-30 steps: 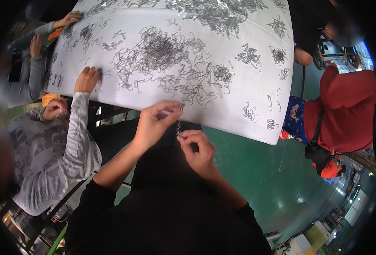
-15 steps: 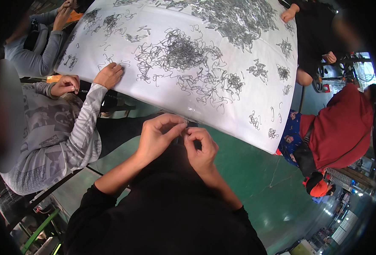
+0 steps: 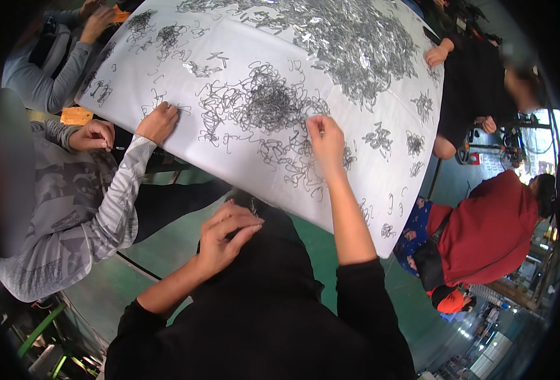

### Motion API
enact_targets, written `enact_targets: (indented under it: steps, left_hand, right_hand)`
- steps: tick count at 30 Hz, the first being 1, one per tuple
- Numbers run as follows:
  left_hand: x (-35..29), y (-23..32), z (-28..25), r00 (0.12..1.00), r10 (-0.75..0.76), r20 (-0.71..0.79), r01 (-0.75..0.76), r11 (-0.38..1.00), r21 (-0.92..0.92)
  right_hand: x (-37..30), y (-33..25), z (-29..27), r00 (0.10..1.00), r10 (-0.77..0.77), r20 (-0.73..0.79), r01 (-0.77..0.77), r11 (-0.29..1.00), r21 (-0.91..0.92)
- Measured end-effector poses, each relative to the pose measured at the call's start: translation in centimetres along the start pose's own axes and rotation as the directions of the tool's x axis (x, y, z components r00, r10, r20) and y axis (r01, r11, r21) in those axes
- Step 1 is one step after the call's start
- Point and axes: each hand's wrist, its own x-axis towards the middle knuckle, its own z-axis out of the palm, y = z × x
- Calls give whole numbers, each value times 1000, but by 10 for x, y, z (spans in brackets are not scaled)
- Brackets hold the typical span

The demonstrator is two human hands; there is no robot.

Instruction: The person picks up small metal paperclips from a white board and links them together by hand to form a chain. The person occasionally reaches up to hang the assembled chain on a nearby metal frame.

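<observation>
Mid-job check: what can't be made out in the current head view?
Left hand, head view: anything between its fingertips is too small to tell.
Right hand, head view: its own fingers hide whether it grips anything.
Small cluster of wire hooks, head view: partly hidden by the right forearm.
Pile of silver pieces, head view: far side cut off by the top edge.

Your right hand [image 3: 328, 144] has parted from your left hand [image 3: 224, 234] and reached over the bench [image 3: 245, 44], its fingers [image 3: 312, 125] now right of the dark hooks' [image 3: 271, 104] densest heap. A co-worker's hand [image 3: 438, 54] has reached the far right edge.
</observation>
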Motion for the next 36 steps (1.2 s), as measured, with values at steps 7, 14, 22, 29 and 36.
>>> enact_targets:
  steps: [7,14,22,29,36]
  left_hand:
    - [-4,5,14,996,-26,-88,26,1000,5]
    - [-4,4,15,995,12,-101,-9,1000,26]
    - [-5,-2,7,993,114,-13,-114,993,36]
    - [-12,-2,6,996,70,46,-68,996,-58]
    - [-20,-2,11,994,98,56,-93,992,-85]
  right_hand:
    - [110,39,67,958,255,135,-171,879,-444]
    - [95,40,46,995,-16,95,62,864,-499]
    - [-70,-54,-52,920,266,287,-390,678,623]
    - [-185,-141,-74,916,304,262,-387,493,780]
    - [-203,-143,-64,942,314,121,-287,562,776]
